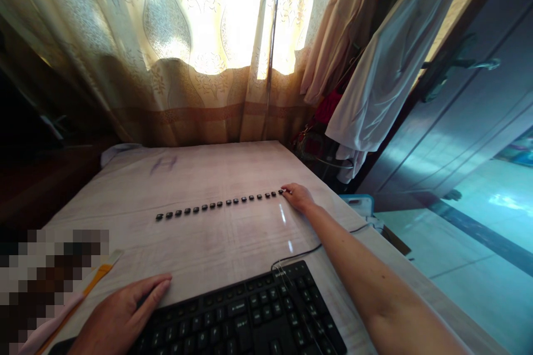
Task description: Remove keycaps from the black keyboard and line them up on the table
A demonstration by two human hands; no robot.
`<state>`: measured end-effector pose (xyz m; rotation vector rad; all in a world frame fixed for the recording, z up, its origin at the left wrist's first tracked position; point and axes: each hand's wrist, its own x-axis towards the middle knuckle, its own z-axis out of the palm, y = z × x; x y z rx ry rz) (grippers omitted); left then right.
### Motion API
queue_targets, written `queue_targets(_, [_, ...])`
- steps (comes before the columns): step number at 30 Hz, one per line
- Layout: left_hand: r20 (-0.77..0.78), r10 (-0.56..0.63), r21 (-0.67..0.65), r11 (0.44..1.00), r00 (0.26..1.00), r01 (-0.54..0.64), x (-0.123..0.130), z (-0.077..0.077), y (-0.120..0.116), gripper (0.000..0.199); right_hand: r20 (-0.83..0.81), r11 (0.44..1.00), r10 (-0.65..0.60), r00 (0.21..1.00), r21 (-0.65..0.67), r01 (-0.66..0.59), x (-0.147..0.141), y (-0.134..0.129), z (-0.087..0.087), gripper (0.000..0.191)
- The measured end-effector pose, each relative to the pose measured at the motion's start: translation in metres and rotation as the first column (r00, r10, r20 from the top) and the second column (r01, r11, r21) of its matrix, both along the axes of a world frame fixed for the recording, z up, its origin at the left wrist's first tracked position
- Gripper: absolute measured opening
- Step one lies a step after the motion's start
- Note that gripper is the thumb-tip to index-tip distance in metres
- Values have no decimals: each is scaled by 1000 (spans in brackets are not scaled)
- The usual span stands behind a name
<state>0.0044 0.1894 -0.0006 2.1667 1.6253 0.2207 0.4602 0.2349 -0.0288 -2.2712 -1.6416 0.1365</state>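
Observation:
A row of several small black keycaps (220,204) runs across the white-covered table (200,255), rising slightly toward the right. At the right end of that row, my right hand (297,196) has its fingertips closed on the last keycap (280,192), which still sits on the table surface. Closer to me lies a black keyboard (233,316), turned at an angle, with some bare spots that seem to lack caps. My left hand (120,310) rests over the keyboard's left part, fingers stretched out and holding nothing; its lower part is cut off by the frame.
A dark cable (300,255) leads from the keyboard over the table's right edge. An orange-and-clear strip (100,273) lies at the left. Patterned curtains (200,94) hang behind the table. Hanging clothes (375,77) and a door (462,94) are on the right.

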Motion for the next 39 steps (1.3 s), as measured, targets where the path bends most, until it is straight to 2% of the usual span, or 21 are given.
queue_targets(9, [18, -26, 22, 999, 1000, 25, 0, 3, 0, 56, -15, 1000, -27, 1000, 5, 27, -2, -4, 2, 33])
queue_targets(15, [1, -40, 23, 999, 999, 40, -4, -5, 2, 55, -1, 1000, -14, 1000, -22, 14, -10, -23, 16, 33])
queue_targets(18, [4, -54, 45, 998, 999, 54, -5, -6, 2, 52, 21, 1000, 26, 999, -14, -26, -23, -43, 28, 31])
queue_targets(22, [-4, -70, 71, 995, 998, 70, -2, -1, 0, 52, 41, 992, 128, 991, -10, -128, -55, -83, 44, 28])
queue_targets(26, [7, -90, 74, 993, 996, 89, 2, 3, -3, 53, 19, 967, 248, 969, -74, -246, -91, -126, 54, 26])
queue_targets(30, [42, -124, 57, 991, 991, 121, -7, 7, -5, 53, 58, 937, 321, 945, -161, -309, -117, -156, 59, 37])
queue_targets(32, [42, -71, 73, 995, 997, 68, -21, 12, -7, 52, 121, 933, 337, 934, -181, -313, -126, -164, 58, 42])
queue_targets(35, [66, 107, 136, 984, 992, -116, -49, 20, -14, 46, 201, 935, 324, 924, -218, -281, -136, -168, 56, 42])
queue_targets(39, [280, 281, 168, 927, 918, -335, -77, 20, -39, 43, 227, 936, 320, 920, -226, -270, -138, -165, 47, 46])
